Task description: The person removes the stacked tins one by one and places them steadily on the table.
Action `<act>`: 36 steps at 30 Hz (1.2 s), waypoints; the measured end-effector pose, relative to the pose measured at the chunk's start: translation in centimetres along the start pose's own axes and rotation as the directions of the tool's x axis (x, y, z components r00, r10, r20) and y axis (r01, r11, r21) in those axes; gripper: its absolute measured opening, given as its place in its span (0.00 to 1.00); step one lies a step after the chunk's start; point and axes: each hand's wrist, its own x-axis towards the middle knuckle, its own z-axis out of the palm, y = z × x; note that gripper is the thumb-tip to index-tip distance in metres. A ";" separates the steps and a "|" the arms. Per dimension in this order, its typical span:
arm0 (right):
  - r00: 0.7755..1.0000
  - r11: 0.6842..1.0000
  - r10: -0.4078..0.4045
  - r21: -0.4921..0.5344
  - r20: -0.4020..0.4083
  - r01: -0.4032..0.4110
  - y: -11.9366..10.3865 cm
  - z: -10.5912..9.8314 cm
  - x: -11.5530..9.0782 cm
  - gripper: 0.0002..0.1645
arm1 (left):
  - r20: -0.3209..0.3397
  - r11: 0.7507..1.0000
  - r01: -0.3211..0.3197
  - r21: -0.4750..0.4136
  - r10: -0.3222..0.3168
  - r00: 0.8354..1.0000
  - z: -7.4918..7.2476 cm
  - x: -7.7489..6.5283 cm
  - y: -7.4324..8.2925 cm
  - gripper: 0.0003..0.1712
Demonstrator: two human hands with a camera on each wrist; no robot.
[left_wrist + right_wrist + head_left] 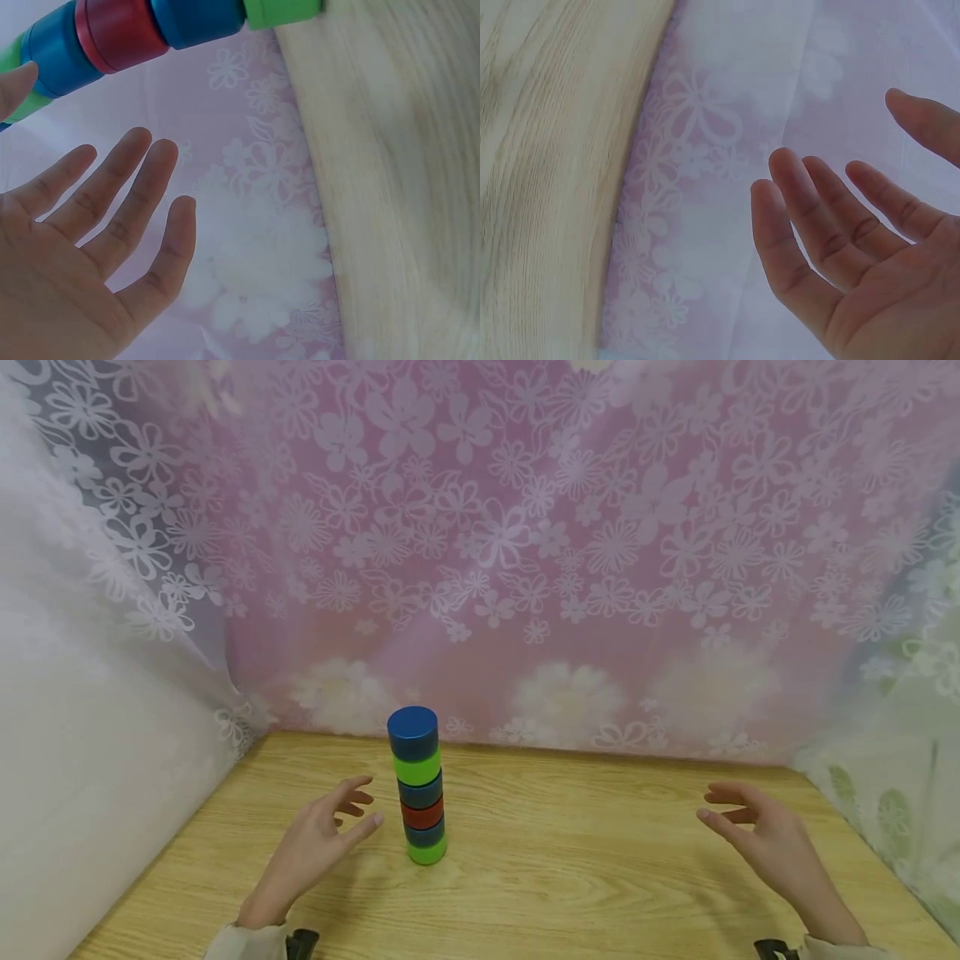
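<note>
A tall upright stack of round blocks (422, 795) stands on the wooden table, left of the middle. From the top its bands run blue, green, blue, red, blue and green. Just left of the stack is my left hand (318, 839), fingers spread and loosely bent, apart from it. The left wrist view shows the red block (122, 34) between blue ones, above the bare fingers. Far to the right, my right hand (768, 843) hovers over the table with nothing in it. In the right wrist view its relaxed fingers (832, 244) have only cloth behind them.
The light wooden table (570, 877) extends under both hands. A pink and white flowered cloth (525, 568) hangs along its back edge, with pale cloth at the left (90, 735) and right (900, 735) sides.
</note>
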 end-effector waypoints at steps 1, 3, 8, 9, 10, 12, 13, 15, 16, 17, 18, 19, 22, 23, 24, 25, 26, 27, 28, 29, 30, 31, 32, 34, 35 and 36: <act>1.000 1.000 -0.002 0.007 0.001 0.002 -0.2 0.1 0.1 0.29 | -0.004 1.000 -0.001 -0.009 0.001 1.000 0.0 0.0 0.1 0.34; 1.000 1.000 -0.006 0.022 0.005 0.005 -0.4 0.2 0.2 0.29 | -0.016 1.000 -0.006 -0.023 0.005 1.000 -0.1 0.1 0.2 0.33; 1.000 0.999 -0.021 0.027 -0.004 0.021 -1.0 0.6 0.3 0.28 | -0.046 0.999 -0.020 -0.028 0.019 0.999 -0.1 0.3 0.5 0.33; 1.000 0.999 -0.022 0.032 -0.005 0.023 -1.2 0.6 0.4 0.28 | -0.051 0.999 -0.024 -0.032 0.022 0.998 -0.1 0.3 0.5 0.33; 1.000 0.999 -0.025 0.035 -0.009 0.026 -1.3 0.7 0.4 0.28 | -0.056 0.999 -0.027 -0.039 0.025 0.998 0.0 0.3 0.5 0.33; 0.999 0.999 -0.030 0.044 -0.015 0.031 -1.5 0.8 0.4 0.28 | -0.065 0.998 -0.034 -0.047 0.030 0.997 0.1 0.4 0.6 0.32; 0.999 0.998 -0.033 0.046 -0.020 0.034 -1.7 0.8 0.4 0.28 | -0.069 0.998 -0.038 -0.052 0.034 0.997 0.1 0.4 0.6 0.32; 0.999 0.998 -0.036 0.049 -0.025 0.037 -1.9 0.9 0.4 0.28 | -0.077 0.997 -0.046 -0.059 0.042 0.996 0.2 0.5 0.6 0.32; 0.999 0.998 -0.038 0.050 -0.028 0.040 -2.0 0.9 0.4 0.28 | -0.081 0.997 -0.050 -0.059 0.045 0.996 0.3 0.6 0.7 0.32; 0.999 0.998 -0.040 0.047 -0.030 0.041 -2.1 0.9 0.4 0.28 | -0.085 0.997 -0.054 -0.059 0.049 0.995 0.4 0.7 0.7 0.32; 0.999 0.998 -0.042 0.045 -0.034 0.043 -2.2 0.9 0.4 0.27 | -0.089 0.996 -0.057 -0.062 0.051 0.995 0.4 0.7 0.8 0.32; 0.998 0.998 -0.042 0.045 -0.037 0.044 -2.2 0.9 0.5 0.27 | -0.092 0.996 -0.061 -0.064 0.055 0.994 0.5 0.8 0.8 0.32; 0.998 0.998 -0.046 0.047 -0.046 0.048 -2.4 0.9 0.5 0.26 | -0.103 0.995 -0.067 -0.073 0.060 0.993 0.5 1.0 1.0 0.32; 0.998 0.998 -0.049 0.047 -0.051 0.051 -2.5 1.0 0.6 0.26 | -0.107 0.995 -0.069 -0.076 0.061 0.992 0.6 1.0 1.0 0.32; 0.997 0.997 -0.050 0.048 -0.053 0.052 -2.6 1.0 0.6 0.26 | -0.111 0.994 -0.073 -0.082 0.063 0.992 0.6 1.1 1.0 0.32; 0.997 0.997 -0.050 0.052 -0.053 0.053 -2.6 1.0 0.6 0.26 | -0.115 0.993 -0.077 -0.085 0.067 0.991 0.6 1.1 1.1 0.32; 0.997 0.997 -0.051 0.053 -0.054 0.054 -2.7 1.0 0.7 0.26 | -0.120 0.993 -0.081 -0.091 0.070 0.990 0.6 1.2 1.1 0.32; 0.997 0.997 -0.051 0.055 -0.053 0.054 -2.8 1.1 0.7 0.26 | -0.125 0.992 -0.087 -0.096 0.074 0.989 0.5 1.2 1.1 0.32; 0.997 0.997 -0.052 0.055 -0.051 0.055 -2.8 1.1 0.7 0.26 | -0.131 0.991 -0.092 -0.100 0.079 0.988 0.5 1.3 1.2 0.32; 0.997 0.997 -0.053 0.055 -0.049 0.056 -2.8 1.1 0.8 0.26 | -0.136 0.990 -0.099 -0.103 0.084 0.987 0.5 1.3 1.2 0.31; 0.997 0.997 -0.054 0.056 -0.047 0.056 -2.9 1.1 0.8 0.26 | -0.141 0.989 -0.103 -0.108 0.088 0.986 0.6 1.3 1.3 0.31; 0.997 0.997 -0.055 0.057 -0.046 0.057 -3.0 1.1 0.8 0.26 | -0.146 0.988 -0.109 -0.110 0.092 0.985 0.6 1.4 1.3 0.31; 0.997 0.997 -0.055 0.057 -0.045 0.058 -3.0 1.1 0.8 0.25 | -0.151 0.986 -0.114 -0.118 0.095 0.984 0.7 1.4 1.3 0.31; 0.998 0.997 -0.053 0.059 -0.041 0.056 -3.1 1.1 0.8 0.25 | -0.162 0.983 -0.126 -0.134 0.104 0.981 0.8 1.5 1.4 0.31; 0.998 0.996 -0.054 0.063 -0.043 0.057 -3.2 1.2 0.8 0.25 | -0.166 0.981 -0.129 -0.143 0.105 0.981 0.9 1.5 1.4 0.31; 0.997 0.996 -0.054 0.067 -0.048 0.057 -3.2 1.3 0.8 0.25 | -0.171 0.979 -0.133 -0.152 0.107 0.979 1.0 1.6 1.4 0.31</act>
